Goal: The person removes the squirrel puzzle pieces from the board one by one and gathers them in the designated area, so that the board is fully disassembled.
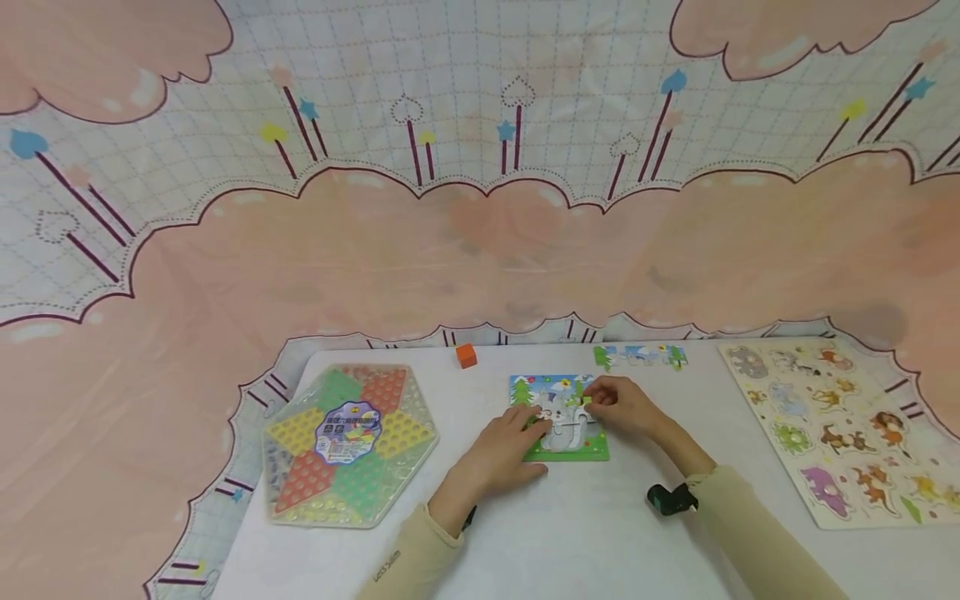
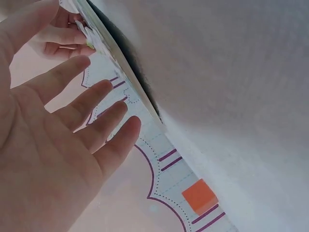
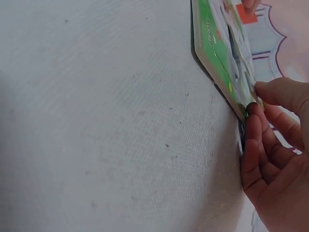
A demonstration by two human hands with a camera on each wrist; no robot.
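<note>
A small jigsaw puzzle board (image 1: pixel 567 451) with a green lower edge and a grey animal picture lies flat on the white table. My left hand (image 1: pixel 517 433) rests on its left part with straight, spread fingers (image 2: pixel 96 111); the board's edge (image 2: pixel 113 58) shows just beyond them. My right hand (image 1: pixel 611 404) is at the board's right side, where its thumb and index finger pinch a small green puzzle piece (image 1: pixel 587 402). In the right wrist view the curled fingers (image 3: pixel 256 140) meet at the board's edge (image 3: pixel 217 53).
Loose puzzle pieces (image 1: pixel 641 356) lie in a row behind the board. An orange cube (image 1: pixel 467 356) sits at the back. A hexagonal Chinese checkers board (image 1: pixel 348 442) lies to the left, an animal peg puzzle (image 1: pixel 840 425) to the right. A pink patterned cloth surrounds the table.
</note>
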